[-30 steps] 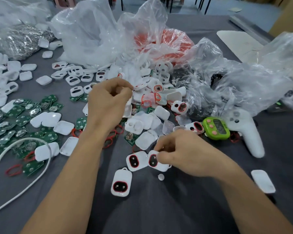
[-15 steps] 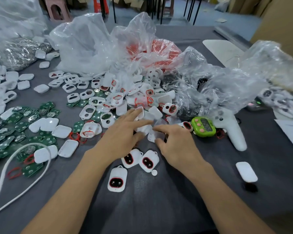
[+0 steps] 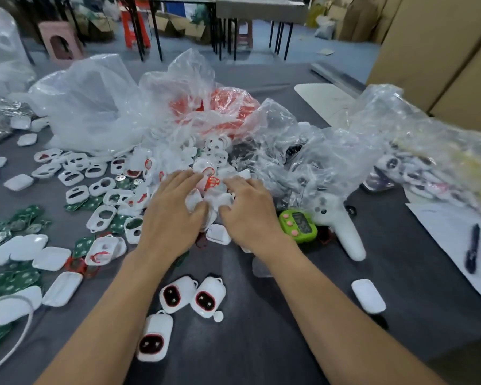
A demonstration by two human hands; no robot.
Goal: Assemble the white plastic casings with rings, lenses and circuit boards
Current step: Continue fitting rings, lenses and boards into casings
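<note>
Both hands lie on the heap of white casings [image 3: 218, 236].
The left hand [image 3: 172, 218] and right hand [image 3: 250, 215] rest palm down side by side, fingers loosely spread and gripping nothing visible. A red ring [image 3: 211, 182] shows between their fingertips. Three finished casings [image 3: 178, 294] sit behind the wrists, green circuit boards [image 3: 25, 277] lie left of the left hand, and a green timer [image 3: 297, 225] is just right of the right hand.
</note>
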